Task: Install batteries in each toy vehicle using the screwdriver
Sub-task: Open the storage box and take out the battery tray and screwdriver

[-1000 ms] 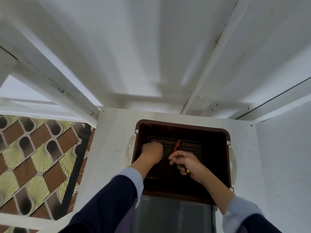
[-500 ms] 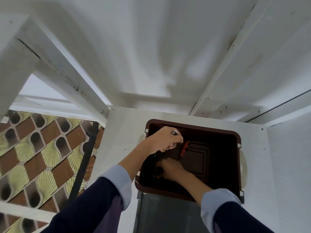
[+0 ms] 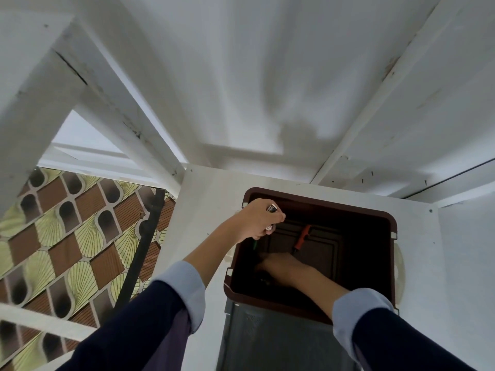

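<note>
A dark brown plastic bin (image 3: pixel 387 219) stands on a white surface. Over the bin's far left corner, my left hand (image 3: pixel 257 219) grips batteries (image 3: pixel 271 208); their metal ends show above and below the fingers. My right hand (image 3: pixel 278 263) reaches down into the bin's near left part, in deep shadow; whether it holds anything I cannot tell. An orange-handled screwdriver (image 3: pixel 302 236) lies on the bin's floor just beyond my right hand. A thin green item (image 3: pixel 254 244) pokes out below my left hand. No toy vehicle is plainly visible.
The white surface (image 3: pixel 203 210) ends at the left, above a patterned brown and yellow floor (image 3: pixel 67 236). White beams (image 3: pixel 112 116) and panels rise behind. A grey container (image 3: pixel 273 341) sits just in front of the bin.
My left hand rose from the bin floor to the far left rim with batteries in it. My right hand left the screwdriver and went down into the bin's near left corner.
</note>
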The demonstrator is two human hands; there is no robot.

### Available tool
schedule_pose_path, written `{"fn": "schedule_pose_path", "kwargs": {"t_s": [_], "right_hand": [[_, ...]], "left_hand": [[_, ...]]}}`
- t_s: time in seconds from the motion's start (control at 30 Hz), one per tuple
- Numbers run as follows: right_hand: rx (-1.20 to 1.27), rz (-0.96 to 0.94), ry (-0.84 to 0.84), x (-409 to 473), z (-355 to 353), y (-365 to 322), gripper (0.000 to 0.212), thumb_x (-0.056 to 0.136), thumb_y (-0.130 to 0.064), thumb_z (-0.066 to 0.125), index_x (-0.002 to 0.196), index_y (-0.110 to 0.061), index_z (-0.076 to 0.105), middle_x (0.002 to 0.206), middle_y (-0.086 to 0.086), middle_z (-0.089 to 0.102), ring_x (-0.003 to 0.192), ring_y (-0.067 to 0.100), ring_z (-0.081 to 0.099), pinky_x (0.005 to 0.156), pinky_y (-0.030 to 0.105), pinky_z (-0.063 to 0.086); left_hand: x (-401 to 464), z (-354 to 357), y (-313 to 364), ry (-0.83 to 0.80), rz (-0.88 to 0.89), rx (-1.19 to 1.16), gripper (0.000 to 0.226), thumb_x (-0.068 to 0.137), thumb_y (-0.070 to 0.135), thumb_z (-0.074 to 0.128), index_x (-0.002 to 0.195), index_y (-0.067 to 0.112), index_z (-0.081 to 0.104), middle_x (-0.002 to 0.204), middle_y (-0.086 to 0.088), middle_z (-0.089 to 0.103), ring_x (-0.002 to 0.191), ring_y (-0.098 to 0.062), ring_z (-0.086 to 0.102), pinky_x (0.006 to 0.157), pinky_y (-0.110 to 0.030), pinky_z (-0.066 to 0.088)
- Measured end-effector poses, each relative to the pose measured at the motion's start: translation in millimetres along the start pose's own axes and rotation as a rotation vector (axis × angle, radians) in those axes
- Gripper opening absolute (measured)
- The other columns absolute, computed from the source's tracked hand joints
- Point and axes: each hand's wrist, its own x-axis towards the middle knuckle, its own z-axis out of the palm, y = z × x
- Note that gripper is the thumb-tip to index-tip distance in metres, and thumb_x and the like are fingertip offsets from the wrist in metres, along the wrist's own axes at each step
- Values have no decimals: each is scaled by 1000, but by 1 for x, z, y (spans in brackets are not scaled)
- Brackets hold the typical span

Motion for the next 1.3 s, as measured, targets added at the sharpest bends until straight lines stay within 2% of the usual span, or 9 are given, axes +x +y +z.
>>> {"fn": "schedule_pose_path", "kwargs": {"t_s": [0.13,0.23,0.37,0.47,0.67,0.8,1.03,1.17,1.3], "right_hand": [[153,44,48,-6,0,6,29,85,-8,60,113,-15,58,128,6,50,113,25,50,85,31,42],[605,162,189,-15,5,16,23,81,-3,63,81,-21,49,93,2,56,87,16,53,73,26,45],[1309,341,328,-32,-2,21,14,90,-4,51,79,-12,53,63,3,47,44,9,42,40,19,34],[1666,333,383,-35,-9,19,14,93,-5,49,80,-9,52,65,6,49,43,11,48,38,19,39],[1148,403,552,-7,-18,11,6,90,-11,59,96,-11,59,80,7,60,62,17,56,52,20,44],[536,416,423,11,-20,8,67,77,-32,73,133,-19,41,119,5,60,110,24,56,78,30,43],[149,387,385,26,-8,7,62,86,-30,61,138,-16,30,111,14,63,98,33,62,76,38,49],[613,330,522,16,-5,9,56,78,-18,70,127,-14,43,106,8,63,93,24,63,78,33,54],[1546,282,721,-34,-9,13,45,73,1,73,107,-13,47,73,6,58,40,13,42,35,19,32]], "left_hand": [[3,-1,-3,3,-12,-27,9,99,13,48,92,9,52,60,-6,49,40,-9,45,41,-17,38],[5,2,-3,-17,-30,12,16,100,6,41,88,12,51,70,-5,56,57,-14,59,51,-19,51],[10,7,3,8,-29,110,19,100,13,44,83,13,53,67,-2,52,50,-11,50,44,-17,40],[17,8,9,68,-30,146,31,99,27,50,73,11,55,57,-1,45,41,-11,38,39,-17,27],[16,4,13,176,105,101,38,96,26,56,64,7,52,50,-3,42,37,-11,33,40,-18,31],[9,-11,17,150,118,-27,36,95,25,58,67,4,53,49,-5,39,36,-12,28,36,-18,25],[6,-17,11,143,125,-47,36,95,24,59,66,4,53,47,-3,39,36,-11,29,36,-17,25],[7,-15,10,110,123,-71,37,94,26,60,65,6,52,46,-3,39,36,-13,28,36,-18,23],[8,-8,12,37,146,-47,30,89,24,67,69,8,53,48,0,45,36,-12,33,38,-19,27]]}}
